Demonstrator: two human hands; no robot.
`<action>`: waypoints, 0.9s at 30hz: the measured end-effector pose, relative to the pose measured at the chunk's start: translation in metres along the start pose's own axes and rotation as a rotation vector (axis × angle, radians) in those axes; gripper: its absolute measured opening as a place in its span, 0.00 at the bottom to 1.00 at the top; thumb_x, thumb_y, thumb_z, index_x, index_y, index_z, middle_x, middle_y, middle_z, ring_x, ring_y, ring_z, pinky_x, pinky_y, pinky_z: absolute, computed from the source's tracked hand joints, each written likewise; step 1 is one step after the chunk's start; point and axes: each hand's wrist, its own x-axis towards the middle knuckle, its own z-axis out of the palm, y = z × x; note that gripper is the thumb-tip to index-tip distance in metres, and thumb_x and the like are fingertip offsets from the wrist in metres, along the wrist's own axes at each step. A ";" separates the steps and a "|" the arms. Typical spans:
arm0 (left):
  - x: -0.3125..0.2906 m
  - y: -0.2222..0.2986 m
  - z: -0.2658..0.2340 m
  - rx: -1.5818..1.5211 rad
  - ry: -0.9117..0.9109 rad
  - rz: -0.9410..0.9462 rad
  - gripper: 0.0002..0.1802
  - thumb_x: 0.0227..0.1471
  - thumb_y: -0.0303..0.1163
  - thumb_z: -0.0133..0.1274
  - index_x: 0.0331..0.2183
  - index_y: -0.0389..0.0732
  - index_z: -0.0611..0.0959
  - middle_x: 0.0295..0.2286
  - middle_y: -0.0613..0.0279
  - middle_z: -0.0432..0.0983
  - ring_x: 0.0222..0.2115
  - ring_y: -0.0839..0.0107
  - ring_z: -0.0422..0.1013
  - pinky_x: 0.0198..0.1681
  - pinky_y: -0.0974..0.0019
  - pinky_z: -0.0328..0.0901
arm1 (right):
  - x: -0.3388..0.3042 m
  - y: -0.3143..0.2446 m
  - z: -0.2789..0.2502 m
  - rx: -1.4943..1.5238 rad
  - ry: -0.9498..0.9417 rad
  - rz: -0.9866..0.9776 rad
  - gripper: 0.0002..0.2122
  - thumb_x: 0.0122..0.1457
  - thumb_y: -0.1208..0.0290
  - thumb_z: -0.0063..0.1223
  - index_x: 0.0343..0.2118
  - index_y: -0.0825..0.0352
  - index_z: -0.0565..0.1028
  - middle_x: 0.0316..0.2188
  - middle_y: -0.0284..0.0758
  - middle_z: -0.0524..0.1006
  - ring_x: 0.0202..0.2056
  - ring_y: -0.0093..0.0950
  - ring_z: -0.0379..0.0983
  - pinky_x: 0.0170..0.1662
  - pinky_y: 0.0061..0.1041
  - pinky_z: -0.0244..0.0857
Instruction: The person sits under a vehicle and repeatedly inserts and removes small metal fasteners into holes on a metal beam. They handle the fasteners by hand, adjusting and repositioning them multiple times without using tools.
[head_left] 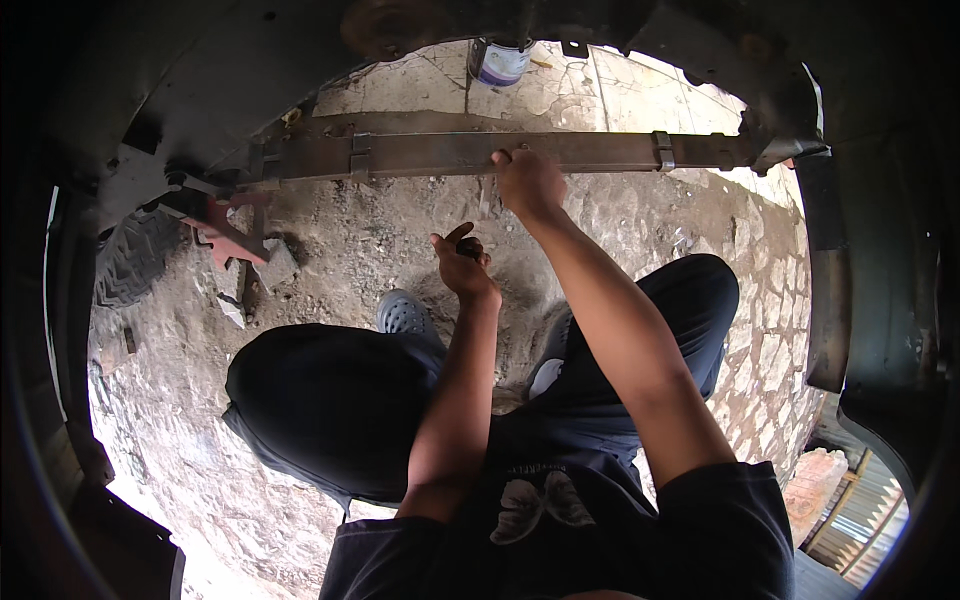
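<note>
A long, flat, brown steel leaf spring (430,155) runs across the view in front of me, with metal clips (361,155) bent around it. My right hand (532,185) reaches its middle, fingers curled and thumb against the bar. A small bump shows at the fingertips, but whatever they pinch is too small to make out. Lower and to the left, my left hand (464,268) is held above the ground, apart from the spring. Its thumb and forefinger are spread, the other fingers partly bent and darkly smudged; nothing is visible in it.
Dark vehicle metalwork (210,100) surrounds me overhead and at both sides. A red stand (232,232) sits at the left by broken blocks (277,264) and a tyre (135,258). Beyond the spring is a paint can (501,64). Rough stony ground (330,240) lies below.
</note>
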 end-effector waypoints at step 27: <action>-0.003 0.001 0.000 0.001 0.026 0.004 0.37 0.69 0.59 0.28 0.41 0.36 0.80 0.20 0.70 0.63 0.17 0.78 0.55 0.24 0.71 0.53 | 0.019 0.018 0.014 -0.114 0.114 -0.296 0.16 0.64 0.50 0.52 0.41 0.55 0.84 0.40 0.44 0.81 0.44 0.47 0.78 0.47 0.46 0.71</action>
